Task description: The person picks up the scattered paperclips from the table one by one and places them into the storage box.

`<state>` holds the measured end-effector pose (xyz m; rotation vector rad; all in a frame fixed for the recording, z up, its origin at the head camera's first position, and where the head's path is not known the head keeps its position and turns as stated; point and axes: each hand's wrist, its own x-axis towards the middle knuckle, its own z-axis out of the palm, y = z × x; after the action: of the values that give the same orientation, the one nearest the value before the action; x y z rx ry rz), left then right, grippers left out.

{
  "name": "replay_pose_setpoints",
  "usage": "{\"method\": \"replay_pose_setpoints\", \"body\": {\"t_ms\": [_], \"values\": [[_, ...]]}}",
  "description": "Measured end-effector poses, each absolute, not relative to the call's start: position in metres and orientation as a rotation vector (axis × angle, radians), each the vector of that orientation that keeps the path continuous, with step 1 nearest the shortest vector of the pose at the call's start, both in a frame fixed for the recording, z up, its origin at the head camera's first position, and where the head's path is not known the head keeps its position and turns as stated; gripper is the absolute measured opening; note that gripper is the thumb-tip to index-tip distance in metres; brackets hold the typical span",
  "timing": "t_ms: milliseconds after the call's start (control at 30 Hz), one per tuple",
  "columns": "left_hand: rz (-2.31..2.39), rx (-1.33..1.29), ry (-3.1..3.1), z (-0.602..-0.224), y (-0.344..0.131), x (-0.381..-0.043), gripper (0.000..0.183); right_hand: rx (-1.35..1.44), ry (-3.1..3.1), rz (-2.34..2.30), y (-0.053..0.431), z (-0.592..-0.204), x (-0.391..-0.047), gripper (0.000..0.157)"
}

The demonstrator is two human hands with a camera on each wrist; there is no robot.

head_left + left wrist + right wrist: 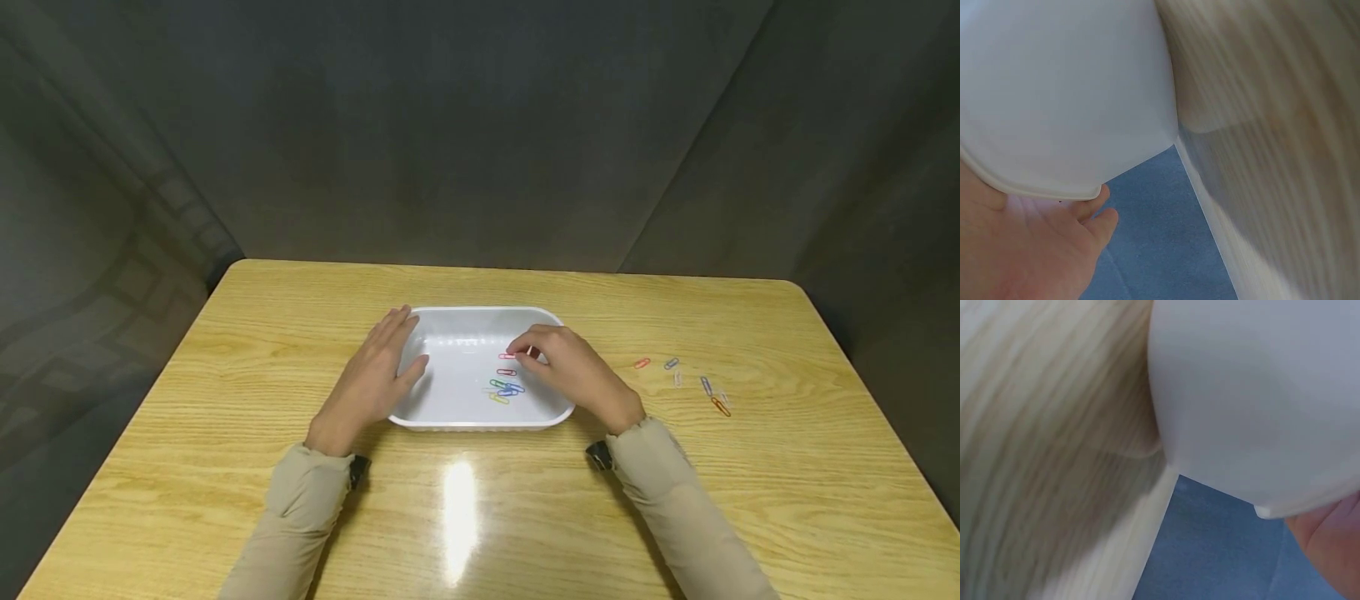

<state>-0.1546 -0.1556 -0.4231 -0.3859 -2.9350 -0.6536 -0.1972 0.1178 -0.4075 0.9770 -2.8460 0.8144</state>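
Note:
A white rectangular tray [450, 408] stands on the table between both hands. My left hand [367, 375] lies along its left rim, fingers straight and thumb reaching over the inside. In the left wrist view the left palm [1041, 244] is beside the tray's rim. Over the right part of the tray, my right hand [573, 367] pinches a pinkish-red paper clip [506, 356] between thumb and index finger. Below that clip, inside the tray, lie a dark red paper clip [507, 372] and a small cluster of green, blue and yellow paper clips [498, 398].
Several loose paper clips lie on the wooden table [787, 467] to the right of the tray, among them a red one [642, 363], a blue one [671, 363] and an orange one [721, 407]. A dark curtain [480, 150] hangs behind the table.

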Motion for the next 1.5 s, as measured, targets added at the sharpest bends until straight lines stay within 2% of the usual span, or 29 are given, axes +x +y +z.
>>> {"method": "replay_pose_setpoints", "body": {"t_ms": [333,1500], "values": [[-0.650,-0.385,-2.937,-0.423,-0.156,-0.154,0.062,1.013,-2.844,0.797,0.109,-0.414,-0.203,0.012],[-0.646,-0.388,-2.924,-0.424,-0.156,-0.154,0.062,0.865,-2.896,0.464,0.100,-0.423,-0.202,0.011]]}}
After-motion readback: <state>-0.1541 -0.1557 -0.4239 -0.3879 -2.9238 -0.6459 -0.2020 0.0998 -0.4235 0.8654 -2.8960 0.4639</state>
